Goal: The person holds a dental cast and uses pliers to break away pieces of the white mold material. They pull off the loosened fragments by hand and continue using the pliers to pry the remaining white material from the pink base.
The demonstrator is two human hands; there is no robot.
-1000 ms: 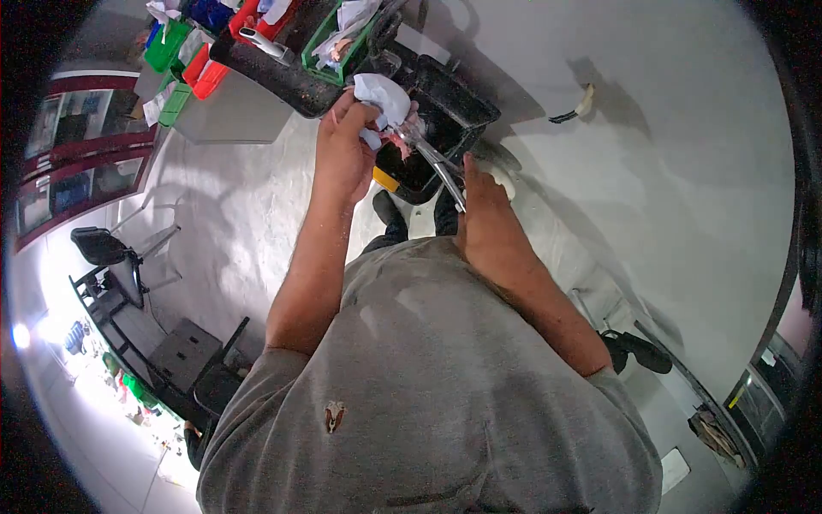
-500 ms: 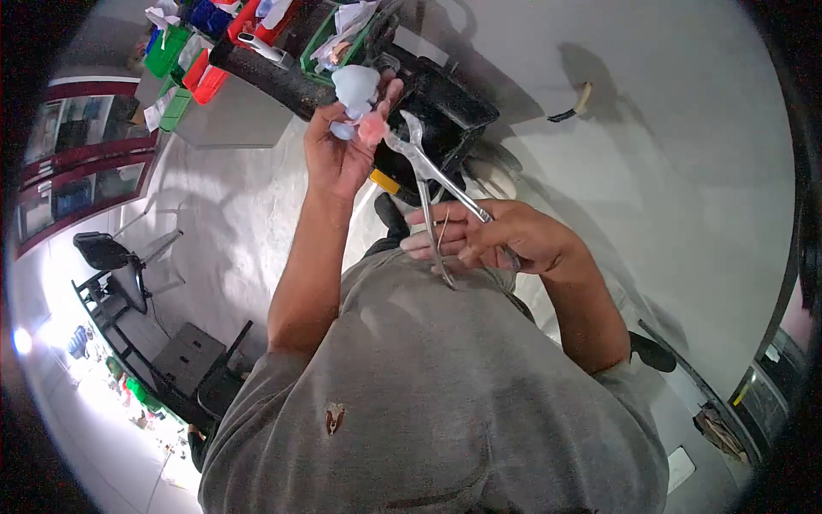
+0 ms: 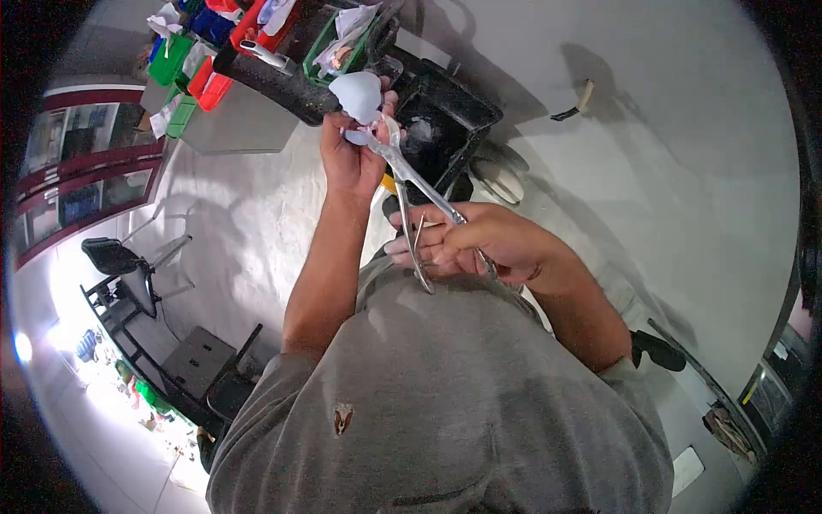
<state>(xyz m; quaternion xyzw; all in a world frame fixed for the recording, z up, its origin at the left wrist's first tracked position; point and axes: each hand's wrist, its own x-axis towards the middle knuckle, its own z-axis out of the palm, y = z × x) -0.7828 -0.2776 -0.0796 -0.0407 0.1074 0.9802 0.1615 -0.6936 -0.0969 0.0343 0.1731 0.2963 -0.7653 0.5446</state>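
Observation:
My left hand (image 3: 353, 170) is raised, its fingers curled round a pale blue-white piece (image 3: 357, 94) with a smooth, rounded top. A smaller pale part of it shows near the thumb, and a bit of pink lies between. In my right hand (image 3: 501, 242) are long-handled metal pliers (image 3: 411, 174) with a thin wire spring between the handles. The handles are spread apart, one under my thumb and the other across my fingers. The jaws reach the pink spot beside my left fingers; whether they grip it is hard to see.
Beyond my hands stands a black bin (image 3: 441, 116). A green bin (image 3: 321, 51) holds papers, and red bins (image 3: 205, 81) are further left. A white-handled tool (image 3: 265, 56) lies on the dark ledge. A curved handle-like object (image 3: 575, 104) is on the pale surface at right.
The plier jaws have moved left, over the pink part, which is now mostly covered. The pale piece has turned a little in my left hand. My right hand has shifted slightly left.

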